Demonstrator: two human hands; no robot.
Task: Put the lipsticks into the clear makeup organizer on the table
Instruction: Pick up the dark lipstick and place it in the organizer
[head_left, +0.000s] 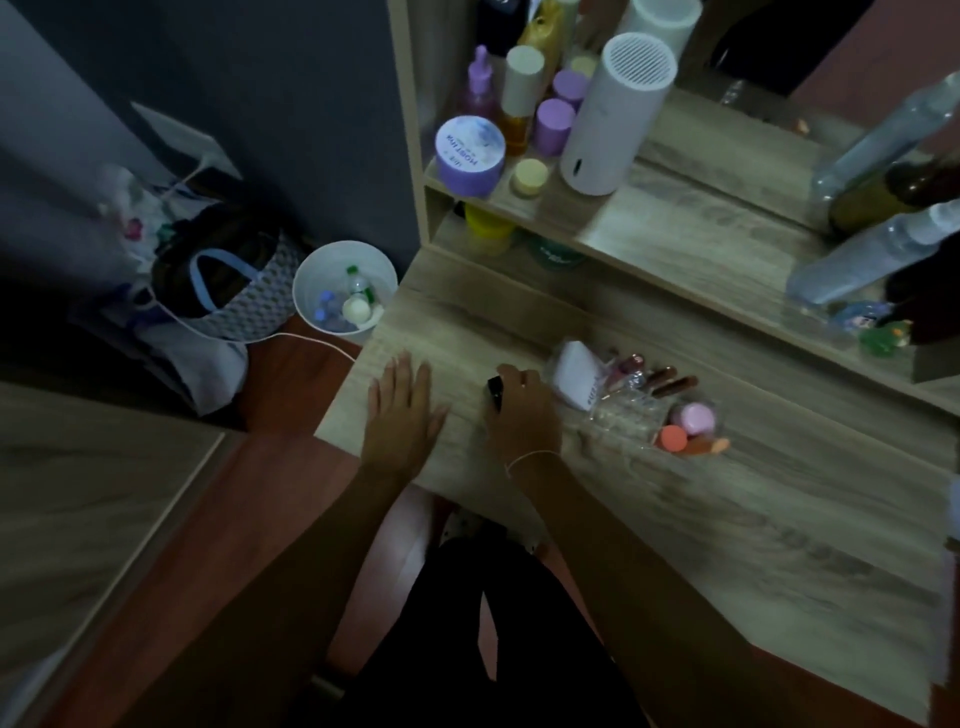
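The clear makeup organizer (631, 415) stands on the wooden table (753, 519), right of my hands. Several brown and pink lipstick tubes (670, 382) stick up from its far slots, and a pink-capped item (693, 418) and an orange one (675, 439) sit in its near side. A white pouch (574, 371) leans against its left end. My right hand (522, 415) is closed around a dark lipstick (495, 391), just left of the organizer and low over the table. Further left, my left hand (402, 410) rests flat on the table with fingers spread, holding nothing.
A shelf unit at the back carries a purple jar (470, 153), bottles and a white cylinder (618, 111). Clear bottles (872, 260) lean at the far right beside small figurines (878, 332). On the floor to the left stand a white bin (343, 286) and a bag (228, 286).
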